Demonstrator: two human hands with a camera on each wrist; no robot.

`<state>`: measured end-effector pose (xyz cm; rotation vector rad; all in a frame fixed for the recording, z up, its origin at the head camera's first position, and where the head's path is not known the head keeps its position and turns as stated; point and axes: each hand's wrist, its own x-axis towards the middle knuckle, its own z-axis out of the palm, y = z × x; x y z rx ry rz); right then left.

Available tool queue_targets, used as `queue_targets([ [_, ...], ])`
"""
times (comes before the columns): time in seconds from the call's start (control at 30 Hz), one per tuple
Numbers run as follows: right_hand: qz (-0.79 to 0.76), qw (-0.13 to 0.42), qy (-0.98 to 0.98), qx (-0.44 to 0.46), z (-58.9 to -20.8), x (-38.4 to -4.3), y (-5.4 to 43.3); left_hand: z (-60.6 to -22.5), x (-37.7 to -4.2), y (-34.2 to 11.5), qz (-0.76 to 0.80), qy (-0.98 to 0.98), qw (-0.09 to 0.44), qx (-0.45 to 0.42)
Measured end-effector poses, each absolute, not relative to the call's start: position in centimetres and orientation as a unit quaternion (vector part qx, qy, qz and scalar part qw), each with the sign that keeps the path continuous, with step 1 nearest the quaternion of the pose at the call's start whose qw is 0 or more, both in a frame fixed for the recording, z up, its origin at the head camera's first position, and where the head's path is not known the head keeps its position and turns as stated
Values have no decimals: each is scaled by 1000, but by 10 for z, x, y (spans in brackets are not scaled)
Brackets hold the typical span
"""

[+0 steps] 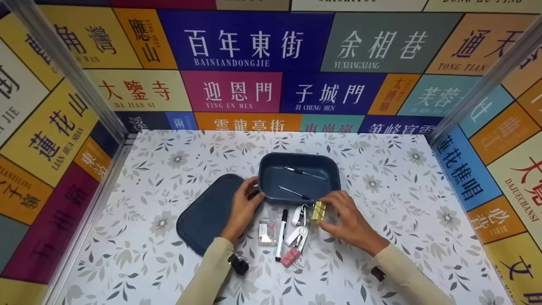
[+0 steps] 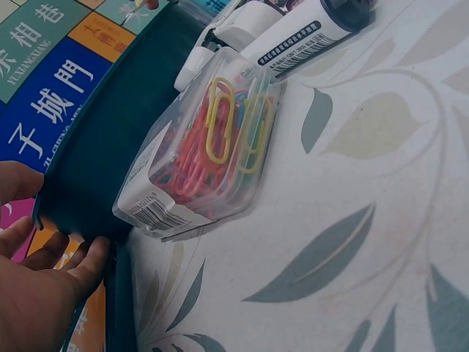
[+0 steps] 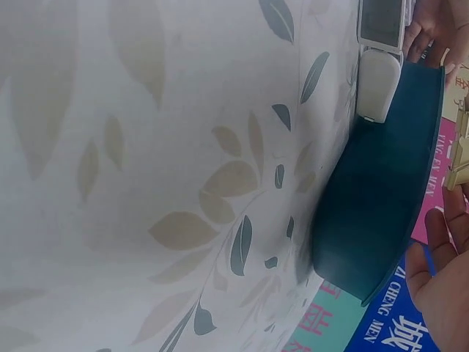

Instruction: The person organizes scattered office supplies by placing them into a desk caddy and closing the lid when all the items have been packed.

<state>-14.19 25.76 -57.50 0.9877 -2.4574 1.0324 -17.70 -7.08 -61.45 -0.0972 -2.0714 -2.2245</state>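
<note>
- Right hand (image 1: pixel 349 220): fingers nearly closed in a pinch on yellow binder clip (image 1: pixel 318 210); thumb on near side, other fingers on far side.
- Key relation: blue box (image 1: pixel 298 183) lies beyond and left of right fingers; clip is right by near rim, toward near right corner.
- Clip's long axis runs roughly thumb to fingertips, crossing box's long axis, which runs left-right.
- Clip looks raised off surface (image 1: pixel 360 271); can't tell if it touches rim.
- Left hand (image 1: pixel 244 203): fingers bent round box's near left edge, box to their right; right hand much nearer the clip.
- Pens (image 1: pixel 292 192) in box, ahead-left of right fingers.
- Marker (image 1: pixel 281 235) and pink clip (image 1: pixel 290 257): left of right fingers, closer to the person.
</note>
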Motion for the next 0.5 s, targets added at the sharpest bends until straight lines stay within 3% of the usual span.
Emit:
queue_targets([
  [0.5,363,164,-851,342,-578,-150,259,-613,-176,-71,-727,-684,52,-30],
])
